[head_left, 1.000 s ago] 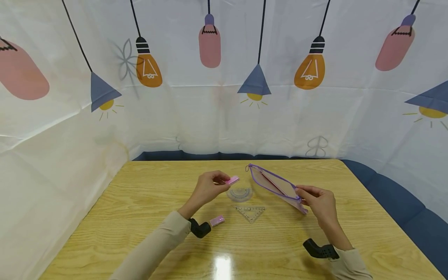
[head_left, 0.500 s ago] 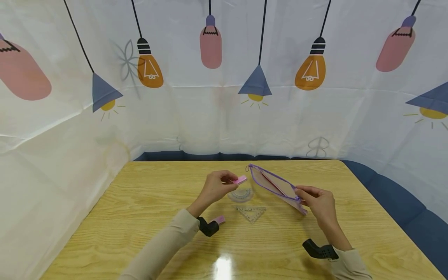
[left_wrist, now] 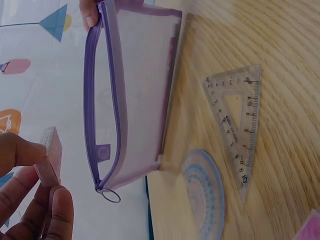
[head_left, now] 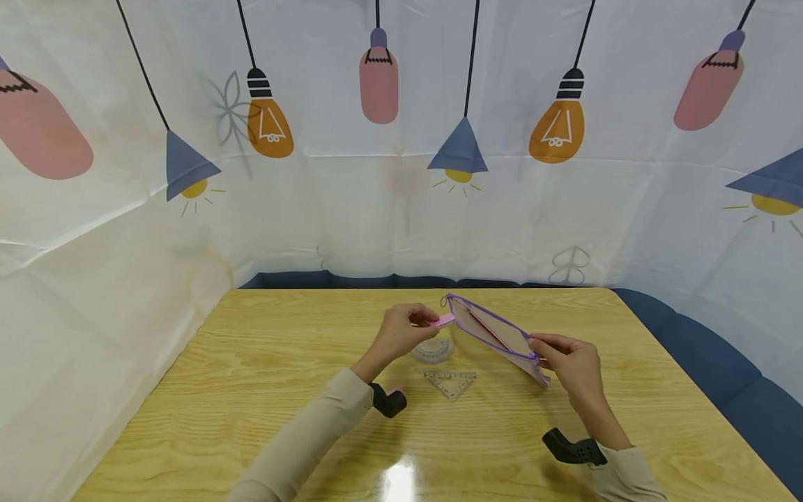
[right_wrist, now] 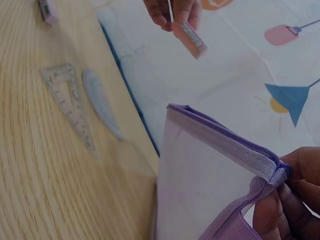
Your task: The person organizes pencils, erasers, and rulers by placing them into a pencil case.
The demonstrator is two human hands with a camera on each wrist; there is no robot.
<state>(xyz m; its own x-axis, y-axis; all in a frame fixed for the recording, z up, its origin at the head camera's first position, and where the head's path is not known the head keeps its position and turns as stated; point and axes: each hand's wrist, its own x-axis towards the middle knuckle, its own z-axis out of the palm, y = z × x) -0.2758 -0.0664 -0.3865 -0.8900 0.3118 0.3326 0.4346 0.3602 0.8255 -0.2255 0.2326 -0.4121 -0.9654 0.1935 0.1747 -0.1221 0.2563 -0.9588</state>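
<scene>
My left hand (head_left: pixel 403 330) pinches a pink eraser (left_wrist: pixel 51 157) between thumb and fingers, just left of the pouch's unzipped mouth. The pouch is a see-through mesh pencil case (left_wrist: pixel 145 75) with purple zip edging, held up off the table at a slant. Its near corner is gripped by my right hand (head_left: pixel 572 362). A thin reddish stick, perhaps a pencil, shows inside the case in the head view. Below lie a clear protractor (head_left: pixel 433 351) and a clear set square (left_wrist: pixel 235 115). A second pink eraser (right_wrist: pixel 48 11) is mostly behind the left wrist camera in the head view.
The wooden table (head_left: pixel 251 390) carries all of these things. White cloth (head_left: pixel 351 209) printed with lamps hangs behind and at the sides. A dark blue padded seat (head_left: pixel 715 335) borders the table at the right and back.
My left hand has carried the eraser rightward, up to the mouth of the pencil case. Its wrist camera now covers most of the second eraser. My right hand and the case stay almost still.
</scene>
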